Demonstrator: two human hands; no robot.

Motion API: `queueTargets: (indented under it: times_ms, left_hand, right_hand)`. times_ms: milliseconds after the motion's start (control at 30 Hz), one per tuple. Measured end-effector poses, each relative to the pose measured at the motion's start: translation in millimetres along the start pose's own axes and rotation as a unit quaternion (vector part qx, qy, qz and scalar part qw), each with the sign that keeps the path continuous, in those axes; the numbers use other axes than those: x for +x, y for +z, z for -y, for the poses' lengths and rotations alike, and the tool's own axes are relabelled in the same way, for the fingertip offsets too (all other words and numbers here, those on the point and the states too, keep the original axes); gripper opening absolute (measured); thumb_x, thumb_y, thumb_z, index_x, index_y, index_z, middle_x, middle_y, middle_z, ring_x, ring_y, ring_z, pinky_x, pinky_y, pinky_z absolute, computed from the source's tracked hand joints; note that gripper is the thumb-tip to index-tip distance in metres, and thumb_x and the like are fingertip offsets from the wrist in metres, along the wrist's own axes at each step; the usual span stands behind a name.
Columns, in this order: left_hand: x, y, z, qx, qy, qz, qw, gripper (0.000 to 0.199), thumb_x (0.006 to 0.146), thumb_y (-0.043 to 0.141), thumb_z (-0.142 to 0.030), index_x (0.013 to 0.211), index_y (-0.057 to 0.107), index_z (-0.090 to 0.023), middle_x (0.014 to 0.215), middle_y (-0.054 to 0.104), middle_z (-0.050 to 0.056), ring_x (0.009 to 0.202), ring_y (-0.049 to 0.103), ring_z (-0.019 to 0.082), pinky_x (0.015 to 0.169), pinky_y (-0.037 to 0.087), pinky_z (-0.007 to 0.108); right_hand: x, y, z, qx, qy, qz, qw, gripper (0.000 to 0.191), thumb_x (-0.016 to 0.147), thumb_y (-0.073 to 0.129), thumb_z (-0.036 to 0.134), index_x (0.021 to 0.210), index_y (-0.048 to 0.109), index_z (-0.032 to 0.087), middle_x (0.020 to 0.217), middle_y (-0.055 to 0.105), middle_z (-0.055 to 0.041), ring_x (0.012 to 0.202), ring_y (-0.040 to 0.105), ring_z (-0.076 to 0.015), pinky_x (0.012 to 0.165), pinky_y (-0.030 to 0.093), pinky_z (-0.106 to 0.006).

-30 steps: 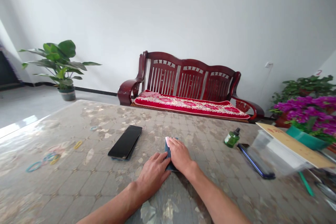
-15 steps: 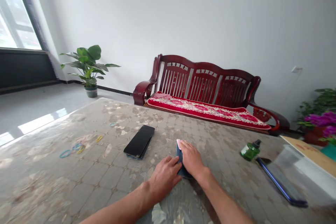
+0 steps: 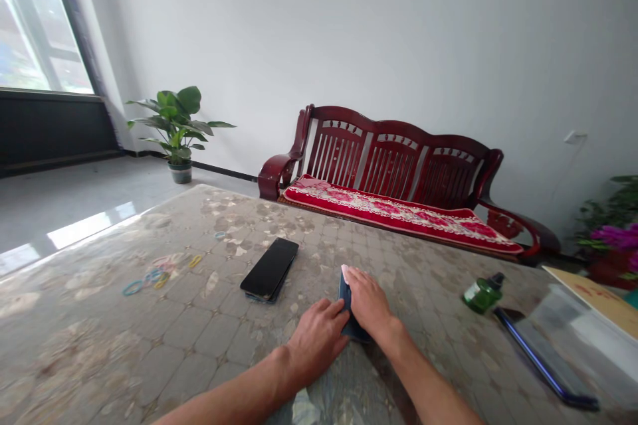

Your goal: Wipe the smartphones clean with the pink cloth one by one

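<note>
A flat dark blue phone (image 3: 356, 330) lies on the tablecloth in front of me, largely covered by my hands. My left hand (image 3: 319, 332) grips its left edge, fingers bent against it. Over its top and right side lies my right hand (image 3: 367, 299), fingers together, pressing a small whitish-pink cloth (image 3: 345, 271) that shows only at the fingertips. To the left, a black phone (image 3: 270, 269) rests screen up on another flat bluish thing.
Several coloured rings (image 3: 159, 272) lie at left. On the right are a green pump bottle (image 3: 483, 293), a blue-edged phone (image 3: 545, 358) and a clear plastic box (image 3: 583, 325). Beyond the table (image 3: 199, 339) stand a wooden bench (image 3: 393, 166) and a potted plant (image 3: 179, 139).
The whole view has shifted slightly, so everything appears a little farther right. Both hands keep nearly the same hold on the phone and cloth.
</note>
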State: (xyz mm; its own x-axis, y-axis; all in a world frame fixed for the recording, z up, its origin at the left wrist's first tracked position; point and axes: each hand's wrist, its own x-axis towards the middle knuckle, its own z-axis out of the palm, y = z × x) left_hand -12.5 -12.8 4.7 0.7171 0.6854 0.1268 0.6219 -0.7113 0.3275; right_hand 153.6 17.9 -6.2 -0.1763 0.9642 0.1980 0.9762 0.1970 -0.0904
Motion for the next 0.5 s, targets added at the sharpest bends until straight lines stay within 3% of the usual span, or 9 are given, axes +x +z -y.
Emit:
queueTargets:
  times_ms: [300,500]
  left_hand:
    - [0.8,3.4,-0.6,0.019,0.009,-0.004,1.000,0.019,0.092,0.061,-0.030,0.107,0.065,-0.019,0.115,0.065,0.006,0.101,0.059,0.025,0.092,0.049,0.038]
    - [1.0,3.6,-1.0,0.031,0.016,-0.011,0.999,0.016,0.091,0.062,-0.031,0.102,0.064,-0.019,0.112,0.065,0.006,0.098,0.059,0.025,0.090,0.050,0.038]
  right_hand:
    - [-35.5,-2.5,2.4,-0.054,0.011,0.020,0.998,0.059,0.089,0.031,0.005,0.145,0.047,0.014,0.144,0.053,-0.0120,0.131,0.051,-0.0248,0.111,0.038,-0.038]
    - [-14.7,-8.3,-4.0,-0.041,0.035,0.037,0.998,0.057,0.090,0.031,0.006,0.144,0.049,0.013,0.146,0.051,-0.0136,0.136,0.046,-0.0239,0.114,0.034,-0.038]
